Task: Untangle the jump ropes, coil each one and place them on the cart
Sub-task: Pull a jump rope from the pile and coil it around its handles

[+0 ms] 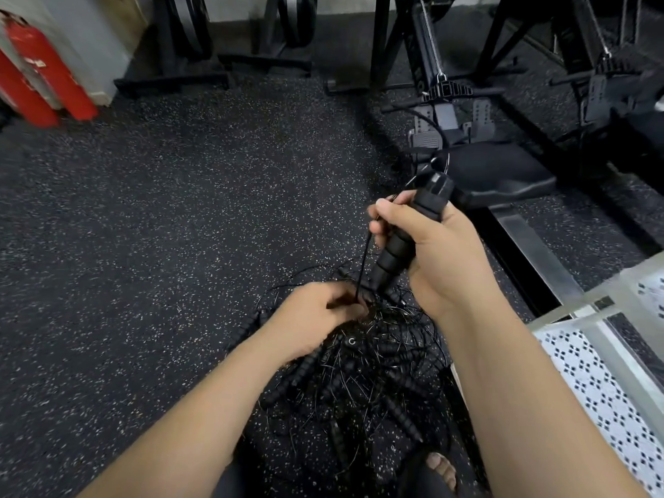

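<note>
A tangled pile of black jump ropes [373, 375] with ribbed foam handles and thin cords lies on the speckled floor in front of me. My right hand [431, 246] grips one black ribbed handle [395, 253], raised above the pile and tilted, its cap end pointing up. A thin cord [363, 267] runs taut from my right fingers down to my left hand [316, 314], which pinches it just above the pile. The cart [611, 339], metal-framed with a perforated white shelf, stands at the lower right.
Black rowing machines [467, 113] and rack frames fill the back and right. Red cylinders [46, 77] lean at the far left wall. A steel rail [539, 260] runs along the floor beside the cart. My bare toes [443, 469] show below the pile.
</note>
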Demonstrator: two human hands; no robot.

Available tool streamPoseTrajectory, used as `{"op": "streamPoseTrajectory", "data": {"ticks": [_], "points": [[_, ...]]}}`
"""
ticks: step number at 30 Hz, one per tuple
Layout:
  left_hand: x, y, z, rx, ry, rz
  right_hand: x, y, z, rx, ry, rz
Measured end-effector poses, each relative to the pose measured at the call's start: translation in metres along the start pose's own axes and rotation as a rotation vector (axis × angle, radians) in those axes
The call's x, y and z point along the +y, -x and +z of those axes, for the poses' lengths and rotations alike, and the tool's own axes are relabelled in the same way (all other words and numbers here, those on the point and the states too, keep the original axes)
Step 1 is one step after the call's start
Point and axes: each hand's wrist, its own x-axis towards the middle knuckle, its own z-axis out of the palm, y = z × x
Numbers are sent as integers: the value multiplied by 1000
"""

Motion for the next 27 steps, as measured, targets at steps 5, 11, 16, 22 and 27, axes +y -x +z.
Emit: {"op": "streamPoseTrajectory", "data": {"ticks": [5, 11, 16, 22, 27], "points": [[2, 0, -11, 146, -14, 59, 8, -5, -2, -7, 93, 69], [9, 3, -31, 291, 33, 157, 40, -5, 1, -87, 436, 195], [11, 7, -43, 341, 39, 173, 51, -4, 13, -41, 484, 74], [7, 9, -41, 292, -32, 140, 55, -3, 19, -27, 602, -27], [10, 11, -37, 264, -8, 149, 49, -2, 16, -39, 670, -55]]}}
